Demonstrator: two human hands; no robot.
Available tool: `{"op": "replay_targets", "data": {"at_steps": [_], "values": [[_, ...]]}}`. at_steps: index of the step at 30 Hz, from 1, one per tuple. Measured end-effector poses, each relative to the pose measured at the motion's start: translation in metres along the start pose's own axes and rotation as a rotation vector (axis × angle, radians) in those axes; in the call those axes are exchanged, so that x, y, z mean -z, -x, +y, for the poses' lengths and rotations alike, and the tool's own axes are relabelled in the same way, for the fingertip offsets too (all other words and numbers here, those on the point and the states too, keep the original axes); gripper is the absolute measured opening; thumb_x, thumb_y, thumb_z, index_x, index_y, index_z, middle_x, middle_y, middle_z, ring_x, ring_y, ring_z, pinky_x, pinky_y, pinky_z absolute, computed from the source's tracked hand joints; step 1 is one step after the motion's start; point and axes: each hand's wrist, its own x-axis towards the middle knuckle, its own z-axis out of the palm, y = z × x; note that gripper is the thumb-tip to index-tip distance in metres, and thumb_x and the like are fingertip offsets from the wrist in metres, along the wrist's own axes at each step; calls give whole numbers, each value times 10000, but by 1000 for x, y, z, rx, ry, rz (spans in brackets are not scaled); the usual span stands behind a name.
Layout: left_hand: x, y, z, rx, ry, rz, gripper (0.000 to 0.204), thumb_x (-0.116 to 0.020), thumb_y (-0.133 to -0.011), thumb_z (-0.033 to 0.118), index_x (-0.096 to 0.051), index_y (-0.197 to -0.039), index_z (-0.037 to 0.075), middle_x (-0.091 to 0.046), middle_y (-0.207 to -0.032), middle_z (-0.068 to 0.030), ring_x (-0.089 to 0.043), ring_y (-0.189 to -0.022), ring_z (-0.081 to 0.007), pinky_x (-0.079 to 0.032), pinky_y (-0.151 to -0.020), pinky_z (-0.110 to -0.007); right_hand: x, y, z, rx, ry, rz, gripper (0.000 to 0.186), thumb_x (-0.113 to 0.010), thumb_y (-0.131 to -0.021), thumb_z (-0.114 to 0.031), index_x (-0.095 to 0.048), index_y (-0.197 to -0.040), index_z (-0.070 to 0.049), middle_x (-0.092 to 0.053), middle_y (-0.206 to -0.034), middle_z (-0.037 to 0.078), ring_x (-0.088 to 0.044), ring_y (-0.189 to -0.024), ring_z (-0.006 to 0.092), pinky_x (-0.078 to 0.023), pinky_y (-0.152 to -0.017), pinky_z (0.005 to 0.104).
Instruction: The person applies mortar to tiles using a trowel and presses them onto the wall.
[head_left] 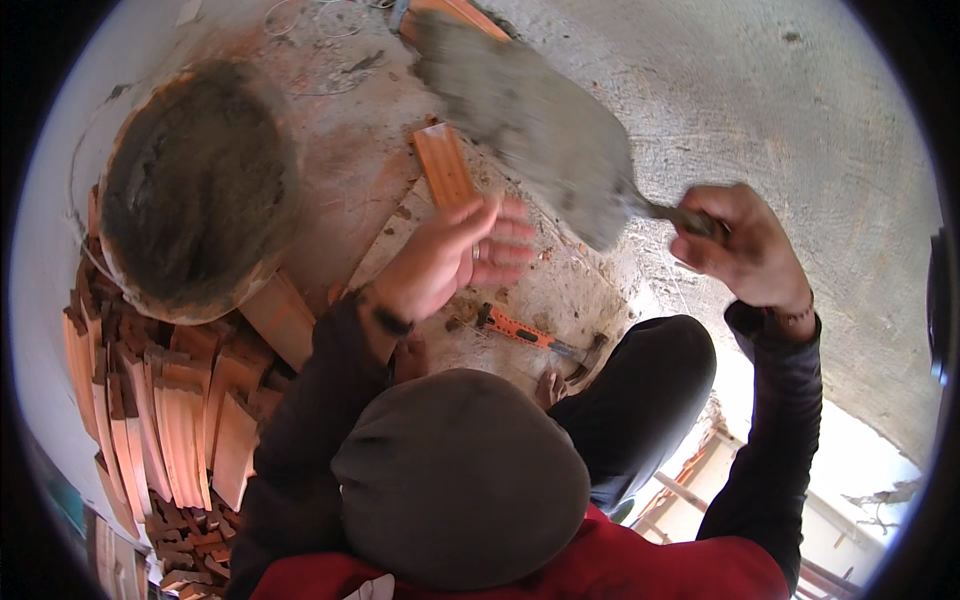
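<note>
My right hand is wrapped round the handle of a trowel, raised beside the rough grey wall. Its broad blade is grey, coated in what looks like mortar, and smeared by motion as it points to the upper left. My left hand hovers in front of me, palm turned toward the trowel side, fingers spread and holding nothing. Just beyond its thumb is a strip of terracotta tile, its near end partly covered by the hand. Below the left hand a hammer with an orange and black handle lies on the floor.
A large bucket of wet grey mortar stands at the upper left. Stacked terracotta tile pieces fill the left side below it. Another terracotta piece sits at the top, partly behind the blade. The grey wall rises along the right.
</note>
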Motion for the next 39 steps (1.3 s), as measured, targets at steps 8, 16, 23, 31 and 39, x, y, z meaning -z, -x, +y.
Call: {"op": "replay_targets", "data": {"at_steps": [8, 16, 23, 31, 39], "values": [[-3, -165, -37, -26, 16, 415, 710, -518, -1002, 570, -361, -1431, 26, -516, -1149, -104, -617, -979, -221, -566, -869, -437, -12, 124, 93, -516, -557, 67, 240, -761, -843, -190, -669, -858, 30, -574, -609, 9, -531, -525, 87, -408, -481, 244], [-27, -201, -51, -60, 94, 558, 755, -539, -982, 567, -294, -1461, 38, -462, -1241, -156, -621, -1015, -279, -588, -928, -471, -19, 89, 171, -677, -716, -10, 246, -656, -905, -234, -618, -806, -12, -547, -565, 39, -480, -436, 100, -384, -415, 249], [-28, -202, -51, -94, 135, 611, 693, -546, -977, 574, -381, -1397, 48, -499, -1190, -127, -613, -950, -234, -593, -908, -452, -26, 85, 175, -653, -692, 32, 262, -625, -940, -241, -615, -811, -13, -543, -532, 48, -466, -393, 105, -379, -379, 248], [-27, -202, -51, -76, 114, 599, 647, -521, -985, 581, -431, -1368, 67, -515, -1198, -117, -606, -975, -216, -594, -897, -398, -50, 89, 187, -649, -626, 76, 163, -656, -913, -139, -624, -828, -4, -538, -577, 10, -462, -414, 88, -368, -389, 235], [-24, -205, -54, -121, 119, 585, 657, -551, -970, 586, -460, -1337, 49, -509, -1136, -93, -630, -898, -220, -603, -841, -383, -48, 79, 182, -709, -601, 98, 232, -585, -963, -203, -594, -808, -30, -530, -548, 37, -439, -410, 89, -360, -391, 240]]}}
